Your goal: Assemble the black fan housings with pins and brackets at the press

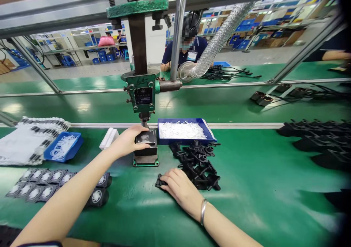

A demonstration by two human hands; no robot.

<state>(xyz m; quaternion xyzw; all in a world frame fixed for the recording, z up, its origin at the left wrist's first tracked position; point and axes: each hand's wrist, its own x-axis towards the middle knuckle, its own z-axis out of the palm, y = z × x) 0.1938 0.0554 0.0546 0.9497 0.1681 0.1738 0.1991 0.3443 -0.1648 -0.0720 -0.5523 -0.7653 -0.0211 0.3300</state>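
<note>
My left hand [128,139] is at the hand press [144,93], under its ram. Its thumb and fingers lie around the near and far sides of a black block [145,139] on the press base [146,161]. On the green bench in front of the press, my right hand [177,185] has its fingers closed on a small black plastic part [159,182]; the fingers cover much of it. Just beyond that hand lies a loose pile of similar black plastic parts [200,166]. A blue tray [164,141] of thin white pieces sits behind the pile.
At left are a blue bin [68,155] of white rings, rows of black parts with white fans [46,190], and stacked white pieces [22,144]. A white block [109,138] stands beside the press. Black parts [323,144] line the right. A co-worker [201,44] sits opposite.
</note>
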